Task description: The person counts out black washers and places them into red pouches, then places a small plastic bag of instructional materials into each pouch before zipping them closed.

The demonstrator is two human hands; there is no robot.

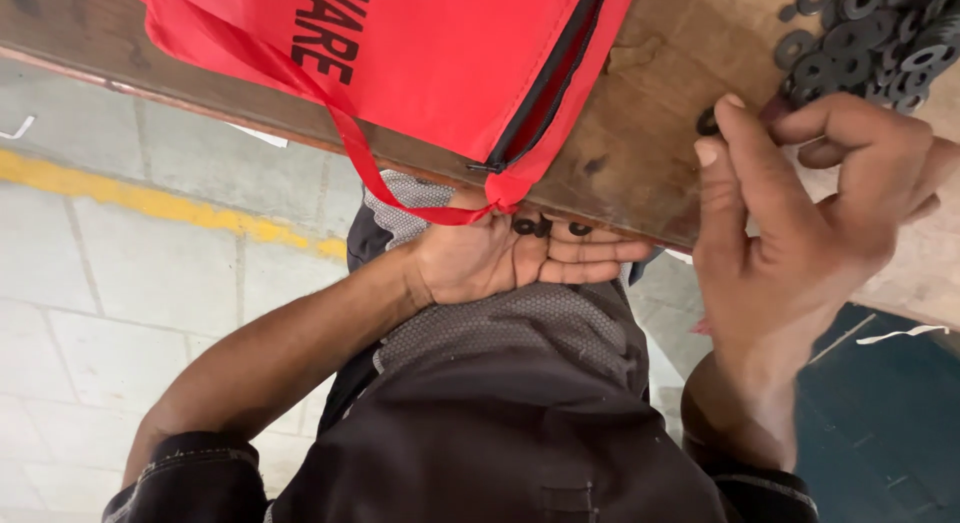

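My left hand (pixel 520 258) lies palm up, cupped just under the edge of the wooden table (pixel 650 113), with a few small black washers (pixel 535 226) resting on its fingers. My right hand (pixel 810 223) is over the table edge, thumb and forefinger touching one black washer (pixel 707 122) beside the pile of black washers (pixel 865 38). A red zip bag (pixel 450 53) with a black zipper lies on the table right above my left hand; its red strap loops down to the thumb.
Below the table edge are my dark clothes and a grey tiled floor with a yellow painted line (pixel 150 203) at the left. A blue floor patch (pixel 880 413) shows at the lower right.
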